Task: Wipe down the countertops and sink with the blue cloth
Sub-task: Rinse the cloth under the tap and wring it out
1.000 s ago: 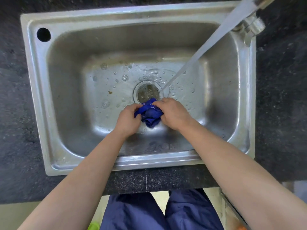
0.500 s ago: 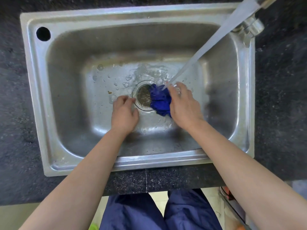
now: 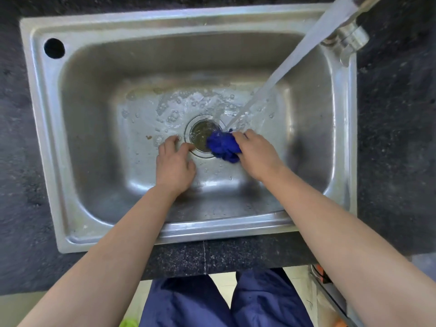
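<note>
Gripping blue cloth point(image 3: 224, 146) under running water point(image 3: 295, 55)

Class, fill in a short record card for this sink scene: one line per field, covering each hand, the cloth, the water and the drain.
left hand: empty, fingers on the sink floor beside the drain
right hand: gripping the bunched blue cloth
blue cloth: partly over the drain's right edge
water stream: running from the tap, landing at the cloth
drain: mostly uncovered
countertop: dark, speckled
</note>
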The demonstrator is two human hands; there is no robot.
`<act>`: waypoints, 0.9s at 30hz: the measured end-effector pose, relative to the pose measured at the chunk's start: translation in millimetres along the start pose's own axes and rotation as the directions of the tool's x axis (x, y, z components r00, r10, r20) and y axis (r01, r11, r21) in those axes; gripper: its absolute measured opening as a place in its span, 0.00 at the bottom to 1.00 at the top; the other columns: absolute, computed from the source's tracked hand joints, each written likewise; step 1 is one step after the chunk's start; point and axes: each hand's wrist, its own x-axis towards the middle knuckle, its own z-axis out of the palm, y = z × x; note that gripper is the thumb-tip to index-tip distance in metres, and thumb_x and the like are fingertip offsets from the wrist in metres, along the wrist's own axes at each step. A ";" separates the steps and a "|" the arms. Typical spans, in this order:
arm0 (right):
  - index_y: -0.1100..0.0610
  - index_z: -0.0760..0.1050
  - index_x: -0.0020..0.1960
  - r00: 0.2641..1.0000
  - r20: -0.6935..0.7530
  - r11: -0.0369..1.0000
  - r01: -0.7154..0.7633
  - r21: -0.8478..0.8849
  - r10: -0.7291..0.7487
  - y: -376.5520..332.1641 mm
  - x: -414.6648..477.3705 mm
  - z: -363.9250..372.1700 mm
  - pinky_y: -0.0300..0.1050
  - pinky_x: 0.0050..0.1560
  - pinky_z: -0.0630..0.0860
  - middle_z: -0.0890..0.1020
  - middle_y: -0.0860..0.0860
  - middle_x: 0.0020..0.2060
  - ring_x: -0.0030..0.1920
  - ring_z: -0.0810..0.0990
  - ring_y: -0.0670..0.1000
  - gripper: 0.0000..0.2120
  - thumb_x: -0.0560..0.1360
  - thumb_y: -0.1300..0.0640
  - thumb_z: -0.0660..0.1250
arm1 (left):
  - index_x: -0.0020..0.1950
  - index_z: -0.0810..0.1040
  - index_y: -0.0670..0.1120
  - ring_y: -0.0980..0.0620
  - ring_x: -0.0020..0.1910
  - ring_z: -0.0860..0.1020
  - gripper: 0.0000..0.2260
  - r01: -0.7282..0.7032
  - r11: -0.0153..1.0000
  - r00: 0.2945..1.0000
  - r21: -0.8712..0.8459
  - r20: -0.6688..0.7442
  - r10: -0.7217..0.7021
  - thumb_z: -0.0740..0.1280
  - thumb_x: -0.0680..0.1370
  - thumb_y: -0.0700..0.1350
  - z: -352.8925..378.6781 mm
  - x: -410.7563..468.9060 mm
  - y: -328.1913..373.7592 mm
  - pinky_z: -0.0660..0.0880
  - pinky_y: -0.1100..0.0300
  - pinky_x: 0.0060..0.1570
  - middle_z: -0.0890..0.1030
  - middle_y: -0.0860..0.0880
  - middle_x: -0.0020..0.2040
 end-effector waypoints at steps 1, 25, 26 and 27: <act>0.59 0.68 0.70 0.998 -0.028 0.998 -0.063 0.031 0.064 -1.7 -0.9 0.0 0.52 0.46 0.71 0.76 0.61 0.57 0.55 0.77 0.64 0.20 0.79 0.57 0.64 | 0.63 0.78 0.45 0.36 0.68 0.65 0.18 -0.002 1.000 1.000 0.000 0.000 0.002 0.67 0.73 0.39 0.4 -0.2 -0.9 0.66 0.46 0.66 0.67 0.37 0.69; 0.59 0.64 0.73 0.699 -0.626 0.909 -0.083 0.408 0.345 21.0 -59.6 -92.4 0.47 0.65 0.71 0.66 0.58 0.68 0.65 0.71 0.55 0.26 0.81 0.47 0.63 | 0.78 0.62 0.51 0.44 0.80 0.48 0.27 -0.028 0.980 0.945 0.198 0.324 -0.039 0.62 0.79 0.47 -12.8 -28.7 8.2 0.60 0.44 0.74 0.47 0.45 0.81; 0.61 0.65 0.72 0.634 -0.677 0.897 -0.062 0.437 0.374 23.6 -57.7 -100.0 0.45 0.66 0.70 0.65 0.59 0.69 0.65 0.71 0.56 0.26 0.79 0.50 0.65 | 0.78 0.61 0.52 0.44 0.80 0.47 0.27 -0.024 0.977 0.941 0.210 0.334 -0.049 0.62 0.78 0.47 -14.7 -29.8 9.8 0.60 0.44 0.74 0.46 0.45 0.81; 0.62 0.64 0.73 0.587 -0.708 0.893 -0.060 0.447 0.394 26.8 -55.0 -107.5 0.44 0.67 0.69 0.63 0.60 0.70 0.68 0.69 0.56 0.28 0.78 0.51 0.67 | 0.78 0.61 0.52 0.44 0.80 0.47 0.28 -0.022 0.976 0.937 0.218 0.346 -0.056 0.63 0.78 0.48 -15.4 -30.6 10.9 0.60 0.44 0.74 0.45 0.45 0.81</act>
